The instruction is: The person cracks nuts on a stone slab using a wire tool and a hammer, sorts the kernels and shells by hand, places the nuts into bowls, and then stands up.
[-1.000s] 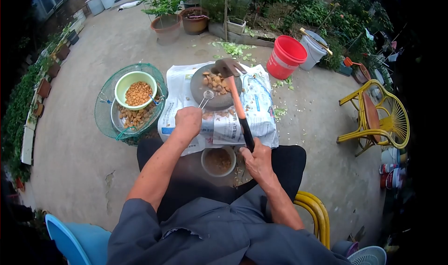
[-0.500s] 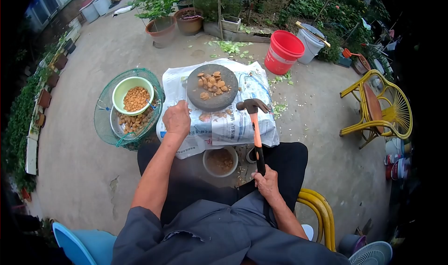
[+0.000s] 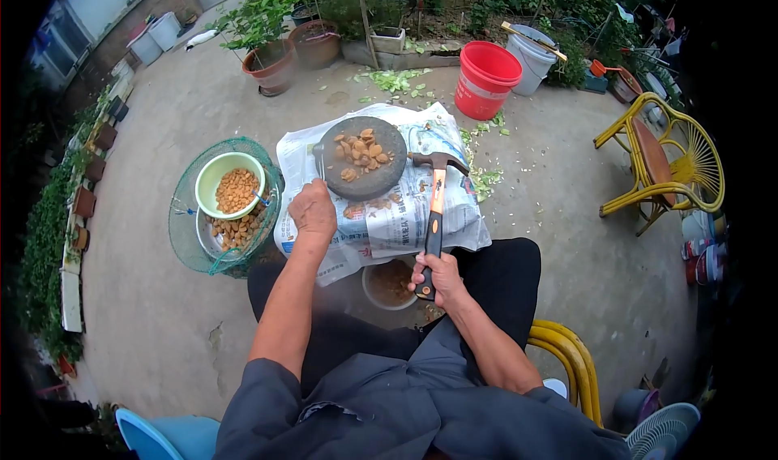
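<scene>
In my right hand (image 3: 440,278) I grip a claw hammer (image 3: 435,213) by the black end of its orange-and-black handle. The hammer head points away from me, just right of a round grey stone slab (image 3: 344,186). Brown fruit pits (image 3: 362,148), some broken, lie on the slab. My left hand (image 3: 313,210) is closed at the slab's near left edge. From its fingers a thin metal tool (image 3: 321,168), perhaps tweezers, reaches up along the slab's rim. Beneath the slab, printed white sheeting (image 3: 389,233) covers a low support.
On the left, a green net basket (image 3: 182,237) holds a pale green bowl (image 3: 209,168) of kernels above a metal bowl of pits. Another bowl (image 3: 374,294) sits between my knees. A red bucket (image 3: 482,87) and a yellow cane chair (image 3: 648,196) stand to the right.
The hammer has swung forward and down, its head nearer the slab's right side, and my right hand has moved left and up. My left hand stays by the slab. The view has shifted slightly.
</scene>
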Tool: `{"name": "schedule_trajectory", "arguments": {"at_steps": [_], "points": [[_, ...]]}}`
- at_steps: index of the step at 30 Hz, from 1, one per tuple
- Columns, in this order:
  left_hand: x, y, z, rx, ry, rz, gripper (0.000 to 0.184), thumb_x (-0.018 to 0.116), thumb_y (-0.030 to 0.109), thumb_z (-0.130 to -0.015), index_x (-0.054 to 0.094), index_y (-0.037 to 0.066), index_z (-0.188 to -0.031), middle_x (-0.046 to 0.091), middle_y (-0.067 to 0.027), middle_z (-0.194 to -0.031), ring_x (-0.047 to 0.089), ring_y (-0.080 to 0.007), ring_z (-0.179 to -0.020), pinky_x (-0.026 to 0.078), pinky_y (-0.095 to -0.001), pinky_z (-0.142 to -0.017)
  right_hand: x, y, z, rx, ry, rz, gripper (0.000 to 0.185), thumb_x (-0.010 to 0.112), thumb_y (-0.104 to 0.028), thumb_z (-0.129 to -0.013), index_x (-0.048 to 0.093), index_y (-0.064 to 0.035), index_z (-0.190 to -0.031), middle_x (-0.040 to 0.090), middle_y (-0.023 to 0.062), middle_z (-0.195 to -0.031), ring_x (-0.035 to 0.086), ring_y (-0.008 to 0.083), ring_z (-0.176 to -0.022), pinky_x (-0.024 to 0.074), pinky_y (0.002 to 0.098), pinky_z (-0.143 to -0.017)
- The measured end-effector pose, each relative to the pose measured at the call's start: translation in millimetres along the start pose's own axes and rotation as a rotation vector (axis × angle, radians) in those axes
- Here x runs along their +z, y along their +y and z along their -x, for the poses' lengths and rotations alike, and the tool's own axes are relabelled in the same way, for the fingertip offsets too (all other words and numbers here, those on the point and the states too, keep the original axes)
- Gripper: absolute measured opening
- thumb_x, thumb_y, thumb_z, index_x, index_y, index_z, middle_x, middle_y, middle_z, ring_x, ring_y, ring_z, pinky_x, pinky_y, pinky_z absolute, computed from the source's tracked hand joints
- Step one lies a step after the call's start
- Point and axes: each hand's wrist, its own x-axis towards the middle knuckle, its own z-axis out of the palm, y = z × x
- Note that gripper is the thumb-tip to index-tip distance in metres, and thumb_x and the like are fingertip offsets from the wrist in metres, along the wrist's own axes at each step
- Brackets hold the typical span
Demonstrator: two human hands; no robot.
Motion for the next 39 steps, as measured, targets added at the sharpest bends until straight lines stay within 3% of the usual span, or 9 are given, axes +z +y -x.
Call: {"name": "schedule_trajectory", "arguments": {"at_steps": [5,11,14,16,19,23,25,36,39], "points": [[20,6,-10,0.067,-0.132,-0.065,0.017,0.059,0.021,-0.093,0.060,0.004,-0.093,0.066,-0.0163,-0.089,0.068,-0.0369,-0.078,0.053,-0.0475,-0.067,-9,20,-35,0.117,-0.102,-0.044,0.015,0.060,-0.015,-0.093,0.056,-0.0012,-0.090,0.059,0.0107,-0.076,0.062,0.0225,-0.063,0.0571,0.0438,-0.060],[-38,24,4,-0.013,-0.130,0.080,0.048,0.070,0.036,-0.087,0.058,0.004,-0.121,0.063,-0.0176,-0.100,0.065,-0.0357,-0.091,0.052,-0.0472,-0.074,-29,21,-30,0.144,0.009,0.092,0.025,0.067,-0.023,-0.092,0.059,-0.0023,-0.105,0.063,0.0075,-0.085,0.066,0.0236,-0.073,0.0576,0.0410,-0.066],[-50,2,31,0.049,0.111,0.201,0.059,0.074,0.037,-0.082,0.057,0.003,-0.127,0.059,-0.0198,-0.114,0.060,-0.0386,-0.102,0.048,-0.0481,-0.084,-45,20,-15,-0.136,0.203,0.611,0.029,0.070,-0.017,-0.088,0.060,0.0014,-0.107,0.064,0.0059,-0.086,0.064,0.0199,-0.074,0.0542,0.0353,-0.066],[-67,-17,65,0.067,0.193,0.128,0.058,0.074,0.035,-0.082,0.057,0.003,-0.127,0.058,-0.0193,-0.121,0.057,-0.0393,-0.109,0.044,-0.0488,-0.091,-39,-10,35,-0.734,0.337,1.085,0.044,0.075,-0.018,-0.074,0.063,-0.0029,-0.114,0.065,0.0159,-0.101,0.067,0.0269,-0.079,0.0540,0.0386,-0.074],[-104,-44,132,-0.070,0.014,-0.036,0.058,0.074,0.032,-0.082,0.056,0.006,-0.131,0.051,-0.0196,-0.134,0.048,-0.0388,-0.123,0.039,-0.0501,-0.100,-51,-76,124,-1.109,0.585,1.530,0.043,0.071,-0.012,-0.077,0.058,-0.0049,-0.118,0.060,0.0168,-0.114,0.058,0.0369,-0.105,0.0485,0.0458,-0.090],[-146,-54,199,-0.254,-0.199,-0.047,0.076,0.075,0.024,-0.082,0.038,0.010,-0.147,0.029,-0.0245,-0.152,0.032,-0.0433,-0.138,0.032,-0.0506,-0.111,-105,-120,221,-0.266,0.907,1.934,0.047,0.075,-0.027,-0.075,0.063,-0.0057,-0.114,0.066,0.0169,-0.108,0.061,0.0382,-0.104,0.0492,0.0473,-0.087],[-143,-66,213,-0.373,-0.244,0.064,0.085,0.075,0.023,-0.083,0.028,0.011,-0.153,0.022,-0.0286,-0.154,0.029,-0.0466,-0.140,0.030,-0.0510,-0.113,-151,-116,250,-0.057,0.815,2.024,0.049,0.077,-0.035,-0.072,0.065,-0.0007,-0.105,0.067,0.0245,-0.094,0.065,0.0423,-0.091,0.0513,0.0481,-0.081],[-92,-94,188,-0.572,-0.493,0.126,0.094,0.072,0.028,-0.083,0.017,0.011,-0.156,0.028,-0.0316,-0.150,0.032,-0.0480,-0.138,0.028,-0.0495,-0.114,-134,-161,219,0.580,0.490,1.848,0.052,0.075,-0.034,-0.072,0.058,0.0043,-0.103,0.066,0.0256,-0.088,0.067,0.0401,-0.079,0.0547,0.0476,-0.071],[-104,-82,172,-0.579,-0.593,0.123,0.097,0.074,0.025,-0.080,0.015,0.007,-0.156,0.029,-0.0303,-0.150,0.032,-0.0470,-0.138,0.027,-0.0488,-0.115,-172,-148,235,0.378,0.322,1.967,0.042,0.070,-0.034,-0.083,0.057,-0.0008,-0.105,0.065,0.0162,-0.085,0.065,0.0305,-0.074,0.0536,0.0441,-0.066]]}}
